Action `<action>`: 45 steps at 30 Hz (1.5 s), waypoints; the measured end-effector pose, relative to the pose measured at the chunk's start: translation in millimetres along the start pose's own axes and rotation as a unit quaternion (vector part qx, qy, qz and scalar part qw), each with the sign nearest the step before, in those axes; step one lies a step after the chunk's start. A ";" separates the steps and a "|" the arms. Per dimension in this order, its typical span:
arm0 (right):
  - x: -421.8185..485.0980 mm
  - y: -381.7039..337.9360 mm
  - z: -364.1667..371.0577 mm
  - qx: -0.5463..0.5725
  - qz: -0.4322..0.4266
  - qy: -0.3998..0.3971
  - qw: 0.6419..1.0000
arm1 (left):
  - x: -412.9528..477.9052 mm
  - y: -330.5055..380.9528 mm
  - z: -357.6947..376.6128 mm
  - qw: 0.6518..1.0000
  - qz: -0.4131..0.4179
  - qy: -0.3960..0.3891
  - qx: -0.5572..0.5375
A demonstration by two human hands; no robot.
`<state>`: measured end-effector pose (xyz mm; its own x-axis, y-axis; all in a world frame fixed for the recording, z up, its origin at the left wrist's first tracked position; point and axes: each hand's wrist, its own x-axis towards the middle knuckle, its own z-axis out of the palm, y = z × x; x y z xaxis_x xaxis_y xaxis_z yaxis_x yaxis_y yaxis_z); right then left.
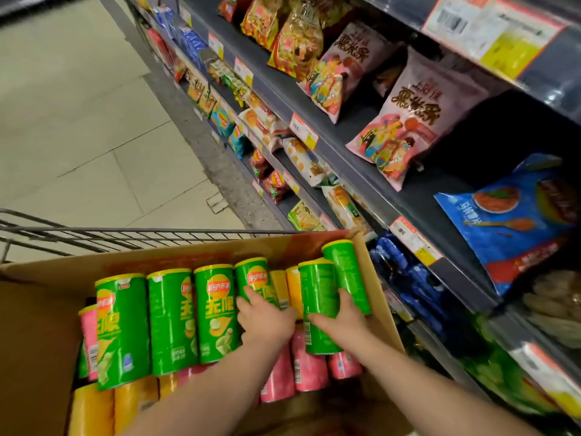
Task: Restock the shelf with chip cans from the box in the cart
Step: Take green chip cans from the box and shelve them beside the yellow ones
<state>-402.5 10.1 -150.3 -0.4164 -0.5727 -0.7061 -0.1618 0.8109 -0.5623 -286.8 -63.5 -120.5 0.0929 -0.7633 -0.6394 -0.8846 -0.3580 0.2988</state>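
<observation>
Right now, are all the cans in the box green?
No, the box holds green cans, pink cans and yellow cans.

Two bare forearms reach in from the bottom edge. The left hand (267, 319) and right hand (342, 316) wear no gloves, rings or watch. No sleeve shows.

The cans (213, 313) under my hands are bright green with yellow rims and a red-and-yellow logo; pink cans (309, 366) and yellow cans (94, 413) lie below them. The box (34, 341) is plain brown. On the dark grey shelf (361, 146) sit pale pink bags (418, 118) and a blue bag (515, 221).
</observation>
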 end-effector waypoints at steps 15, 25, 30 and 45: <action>-12.4 16.4 -15.0 0.034 -0.002 -0.023 0.999 | 11.5 -12.4 6.6 0.994 -0.046 0.001 -0.098; -64.7 10.0 -17.2 0.021 -0.035 0.033 0.999 | -42.0 -48.7 -5.7 0.970 0.110 -0.073 -0.206; -111.4 5.9 -20.0 0.028 -0.064 0.070 0.995 | -74.4 -72.6 -25.0 0.947 0.192 -0.072 -0.248; -261.6 32.5 -67.2 0.135 -0.153 0.220 0.954 | -210.1 -60.5 -50.3 0.870 0.373 -0.136 -0.293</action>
<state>-359.0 194.3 45.0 -0.7316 -0.6234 -0.2760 -0.1245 0.5202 -0.8449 -229.9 91.4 31.4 -0.5896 -0.7733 -0.2334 -0.2609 -0.0912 0.9611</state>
